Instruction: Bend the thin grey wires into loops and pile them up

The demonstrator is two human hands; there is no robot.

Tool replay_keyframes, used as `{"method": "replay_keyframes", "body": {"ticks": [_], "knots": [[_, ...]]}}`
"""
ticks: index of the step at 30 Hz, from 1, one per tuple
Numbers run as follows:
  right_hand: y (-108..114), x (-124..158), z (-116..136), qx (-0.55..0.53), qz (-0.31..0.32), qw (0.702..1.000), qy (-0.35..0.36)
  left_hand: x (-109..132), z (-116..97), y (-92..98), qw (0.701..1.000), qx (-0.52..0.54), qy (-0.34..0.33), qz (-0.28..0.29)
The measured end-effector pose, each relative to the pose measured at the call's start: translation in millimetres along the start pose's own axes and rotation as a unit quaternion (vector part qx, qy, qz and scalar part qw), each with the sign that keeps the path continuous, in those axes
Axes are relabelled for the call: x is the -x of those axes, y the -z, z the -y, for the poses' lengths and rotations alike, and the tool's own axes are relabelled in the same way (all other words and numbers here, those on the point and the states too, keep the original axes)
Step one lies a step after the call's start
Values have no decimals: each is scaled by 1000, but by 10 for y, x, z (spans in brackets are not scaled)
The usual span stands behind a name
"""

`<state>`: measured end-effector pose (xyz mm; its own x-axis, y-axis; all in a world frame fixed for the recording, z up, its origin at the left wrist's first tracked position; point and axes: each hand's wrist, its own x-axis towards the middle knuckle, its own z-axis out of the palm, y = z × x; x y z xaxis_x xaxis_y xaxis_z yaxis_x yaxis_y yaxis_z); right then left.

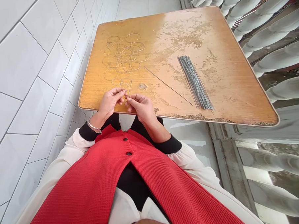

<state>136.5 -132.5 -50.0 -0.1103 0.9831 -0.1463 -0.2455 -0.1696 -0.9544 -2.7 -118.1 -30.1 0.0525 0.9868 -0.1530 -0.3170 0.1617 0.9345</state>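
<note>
My left hand (112,102) and my right hand (140,106) meet at the near edge of a worn wooden table (229,92). Both pinch a thin wire (129,89) bent into a narrow loop that rises between the fingertips. Just beyond the hands lie several finished wire rings (122,56), spread over the table's left part. A single straight wire (167,85) lies slantwise in the middle. To its right lies a bundle of straight grey wires (194,82).
A white tiled wall (37,70) runs along the left of the table. A white balustrade (273,41) stands to the right and behind. My red vest (102,176) and cream sleeves fill the bottom of the view.
</note>
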Motion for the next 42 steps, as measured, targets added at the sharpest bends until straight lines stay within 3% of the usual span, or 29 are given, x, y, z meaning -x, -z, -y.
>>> {"method": "replay_keyframes", "body": {"ticks": [24, 30, 36, 42], "knots": [[47, -54, 16, 16, -3, 998, 54, -105, -50, -1, 979, -192, -71, 20], [37, -56, 10, 19, -5, 998, 62, -90, -16, -29, 989, -127, -72, 27], [29, -42, 5, 37, -12, 998, 54, -124, 10, -39, 997, -62, -30, 37], [41, -56, 28, 76, -27, 995, 53, -145, -44, 11, 997, -61, -10, 56]]}}
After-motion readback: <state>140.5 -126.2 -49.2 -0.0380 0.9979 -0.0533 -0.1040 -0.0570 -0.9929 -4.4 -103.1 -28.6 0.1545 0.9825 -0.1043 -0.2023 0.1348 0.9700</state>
